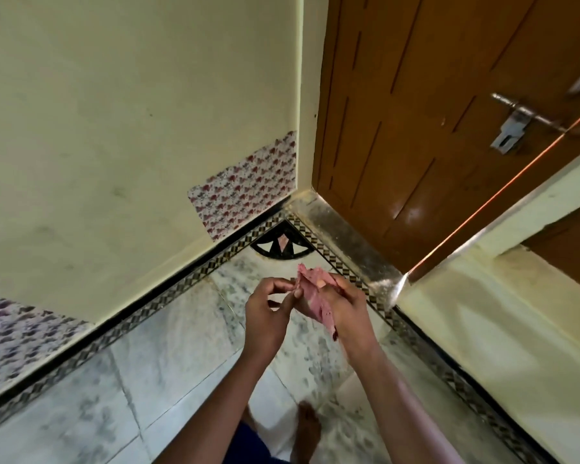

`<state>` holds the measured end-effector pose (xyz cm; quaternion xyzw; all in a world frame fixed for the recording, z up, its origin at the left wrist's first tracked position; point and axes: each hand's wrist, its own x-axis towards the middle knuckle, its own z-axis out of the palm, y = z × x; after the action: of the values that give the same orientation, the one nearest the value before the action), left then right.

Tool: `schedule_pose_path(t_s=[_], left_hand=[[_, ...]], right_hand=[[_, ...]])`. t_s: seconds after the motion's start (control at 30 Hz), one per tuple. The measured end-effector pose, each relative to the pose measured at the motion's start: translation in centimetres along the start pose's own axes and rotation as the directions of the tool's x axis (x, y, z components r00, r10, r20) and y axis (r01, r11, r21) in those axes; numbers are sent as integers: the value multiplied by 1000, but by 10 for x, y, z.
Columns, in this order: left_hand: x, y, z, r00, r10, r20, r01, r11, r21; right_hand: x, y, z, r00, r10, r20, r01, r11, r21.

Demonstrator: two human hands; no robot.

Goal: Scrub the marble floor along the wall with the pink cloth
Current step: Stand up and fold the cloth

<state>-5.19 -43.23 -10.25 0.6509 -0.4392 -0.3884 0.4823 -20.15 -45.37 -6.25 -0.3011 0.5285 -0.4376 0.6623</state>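
The pink cloth [315, 296] is bunched up and held in the air above the marble floor [168, 363], in front of me. My right hand [345, 309] grips the cloth, and part of it hangs down from that hand. My left hand [268, 313] pinches the cloth's upper left edge with curled fingers. Both hands are well above the floor, near the room's corner. The cream wall [114, 145] runs along the left, with a patterned border strip [141, 313] at its foot.
A brown wooden door [416, 112] with a metal latch [516, 122] stands at the back right, behind a stone threshold [345, 239]. A second wall [482, 313] lies on the right. Patterned stickers [248, 185] cover the wall's lower part. My bare foot [307, 426] is on the floor below.
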Motion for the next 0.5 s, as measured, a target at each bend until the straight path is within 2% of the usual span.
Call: schedule_pose_path(t_s=[0.1,0.17,0.23,0.3,0.37,0.5], left_hand=[[-14,21,-5,984,163,-73,-161,986,42],[-20,31,-10,968,244,-64,-240,968,74],[-23,39,-12,955,295,-33,-291,952,95],[-23,49,-12,968,250,5,-250,966,71],[-21,55,-11,987,162,14,-163,986,22],[-5,71,-17,999,33,-5,-34,994,-101]], right_hand=[[-11,-12,-1,1000,-18,7,18,1000,-1],[-19,-18,-2,998,-48,-36,46,997,-67],[-23,-26,-2,996,-23,-88,21,999,-25],[-21,-30,-5,990,57,-126,-42,992,119],[-21,-38,-2,993,45,-105,-28,987,158],[-15,-44,2,992,-103,-69,102,995,-16]])
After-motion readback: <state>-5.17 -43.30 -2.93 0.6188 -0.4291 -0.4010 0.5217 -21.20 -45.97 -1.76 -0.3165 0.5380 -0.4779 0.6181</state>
